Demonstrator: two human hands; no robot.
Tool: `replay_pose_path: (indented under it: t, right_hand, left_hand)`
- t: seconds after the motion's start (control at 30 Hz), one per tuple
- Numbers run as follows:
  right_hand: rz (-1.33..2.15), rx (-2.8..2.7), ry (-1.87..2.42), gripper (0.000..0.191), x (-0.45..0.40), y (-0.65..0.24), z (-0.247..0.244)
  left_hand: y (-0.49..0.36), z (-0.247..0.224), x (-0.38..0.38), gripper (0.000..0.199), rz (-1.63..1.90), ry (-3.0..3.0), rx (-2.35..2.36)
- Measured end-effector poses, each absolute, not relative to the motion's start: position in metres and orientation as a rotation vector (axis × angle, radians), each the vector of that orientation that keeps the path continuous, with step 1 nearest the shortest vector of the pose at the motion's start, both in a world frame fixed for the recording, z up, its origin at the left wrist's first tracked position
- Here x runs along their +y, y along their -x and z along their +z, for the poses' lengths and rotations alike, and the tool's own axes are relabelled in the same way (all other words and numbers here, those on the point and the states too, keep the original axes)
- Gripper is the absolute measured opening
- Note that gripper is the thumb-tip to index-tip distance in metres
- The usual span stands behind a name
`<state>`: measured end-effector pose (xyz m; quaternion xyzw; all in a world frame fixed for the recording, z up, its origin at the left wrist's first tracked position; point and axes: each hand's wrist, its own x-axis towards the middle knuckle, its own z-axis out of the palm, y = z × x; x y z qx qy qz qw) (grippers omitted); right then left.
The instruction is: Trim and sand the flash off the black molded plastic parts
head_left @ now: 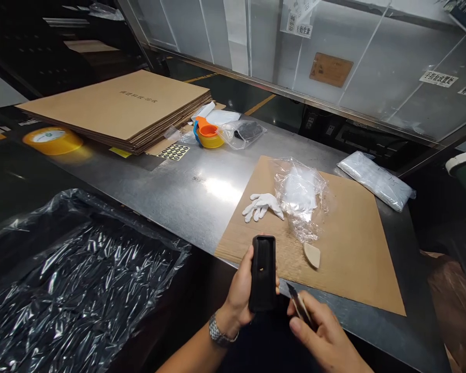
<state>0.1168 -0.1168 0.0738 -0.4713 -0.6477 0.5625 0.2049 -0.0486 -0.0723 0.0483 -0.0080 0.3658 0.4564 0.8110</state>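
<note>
My left hand [238, 290] is wrapped round a long black hollow case [263, 274], its open side facing up, with a small light spot inside. Close by on the right, my right hand [322, 329] grips a utility knife [301, 306] whose dark blade points up toward the case. The blade is apart from the case. Beyond both hands lies a cardboard sheet [353, 248]. On it rest a white glove [262, 206], a clear plastic bag [301, 191] with white content, and a small tan rounded piece [311, 255].
A stack of flat cardboard [120, 106] stands at the back left, near yellow tape [52, 141] and an orange and yellow round item [208, 133]. A wrapped white pack [376, 180] lies at the right. Black plastic film [70, 285] fills the lower left, beside the metal table [171, 191].
</note>
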Motion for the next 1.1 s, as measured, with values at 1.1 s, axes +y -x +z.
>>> replay_pose_path:
  t: [1.1]
  right_hand:
    - [1.061, -2.083, 1.248, 0.03, -0.056, -0.126, 0.077]
  left_hand:
    - [0.026, 0.057, -0.105, 0.046, 0.565, -0.124, 0.933]
